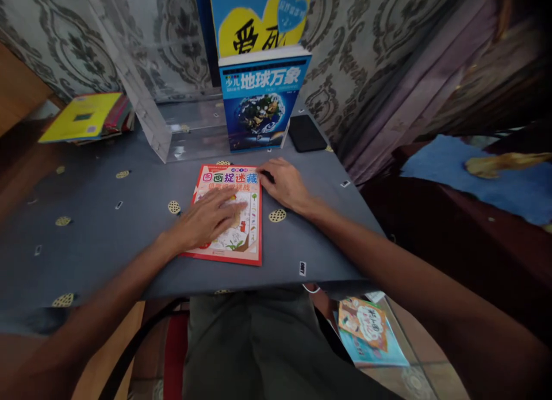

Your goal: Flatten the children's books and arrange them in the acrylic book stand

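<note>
A red-bordered picture book [241, 258] with colourful Chinese lettering lies closed on the grey patterned tabletop in front of me. My left hand [209, 219] rests flat on its cover, fingers stretched out, covering part of the drawing. At the book's upper right edge is my right hand [282, 184], its fingers curled and its thumb and fingertips meeting the edge near the corner. Behind the picture book, a thick blue book [261, 110] with a globe on its front stands upright in a clear acrylic rack [150, 115].
A taller blue-and-yellow book [252, 15] stands behind the globe book. The black phone [307, 133] lies to its right. A stack of books with a yellow cover [81, 117] sits at the back left. More books [373, 334] lie on the floor beyond the table's front edge.
</note>
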